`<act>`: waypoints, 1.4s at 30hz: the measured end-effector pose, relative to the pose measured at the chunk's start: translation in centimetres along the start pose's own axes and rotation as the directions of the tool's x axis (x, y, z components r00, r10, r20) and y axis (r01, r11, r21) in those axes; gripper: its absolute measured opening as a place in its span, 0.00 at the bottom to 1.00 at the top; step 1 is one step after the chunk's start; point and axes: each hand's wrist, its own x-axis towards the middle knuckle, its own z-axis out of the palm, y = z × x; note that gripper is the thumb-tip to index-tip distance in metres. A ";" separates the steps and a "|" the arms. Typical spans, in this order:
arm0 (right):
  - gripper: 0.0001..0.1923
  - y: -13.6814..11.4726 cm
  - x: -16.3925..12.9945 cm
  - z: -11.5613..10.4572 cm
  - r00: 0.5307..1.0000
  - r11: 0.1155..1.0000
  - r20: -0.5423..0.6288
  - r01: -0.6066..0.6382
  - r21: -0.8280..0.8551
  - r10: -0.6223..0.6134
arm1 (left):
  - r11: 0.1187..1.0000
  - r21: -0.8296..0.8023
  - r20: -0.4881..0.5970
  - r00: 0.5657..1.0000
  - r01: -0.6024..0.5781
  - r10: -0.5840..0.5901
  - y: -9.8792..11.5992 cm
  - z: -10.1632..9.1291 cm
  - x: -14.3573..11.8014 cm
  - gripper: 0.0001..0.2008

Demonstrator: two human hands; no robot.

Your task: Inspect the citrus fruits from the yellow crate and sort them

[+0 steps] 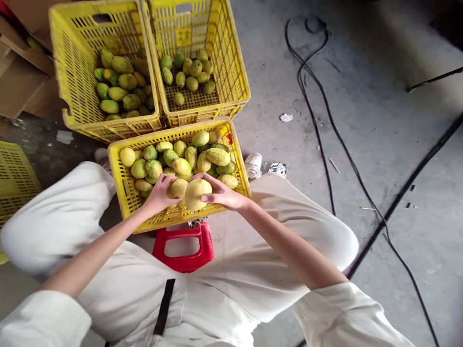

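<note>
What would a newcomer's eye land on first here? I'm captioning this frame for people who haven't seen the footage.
Three bright yellow crates of green-yellow fruit: the near crate between the person's knees, two behind it. At its front edge, the right hand holds a large pale fruit, and the left hand grips a smaller one. Black cables cross the floor on the right.

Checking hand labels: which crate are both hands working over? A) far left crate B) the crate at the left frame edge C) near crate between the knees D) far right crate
C: the left hand and right hand both grip yellow fruit over the near crate, between the knees; the two far crates sit beyond them, untouched.
</note>
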 end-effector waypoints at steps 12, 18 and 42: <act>0.20 -7.1 0.8 3.9 0.965 0.868 -0.261 0.146 0.474 -0.020 | 0.157 -0.942 0.296 0.955 0.295 -0.020 8.2 -6.5 -2.4 0.35; 0.24 -6.8 3.1 2.8 0.967 0.815 -0.254 0.136 0.564 0.014 | 0.097 -0.979 0.159 0.971 0.178 -0.181 10.9 -7.6 0.8 0.28; 0.29 -7.6 4.5 1.5 0.977 0.821 -0.193 0.186 0.539 -0.094 | 0.040 -0.997 0.053 0.979 0.062 -0.197 11.8 -9.3 3.4 0.27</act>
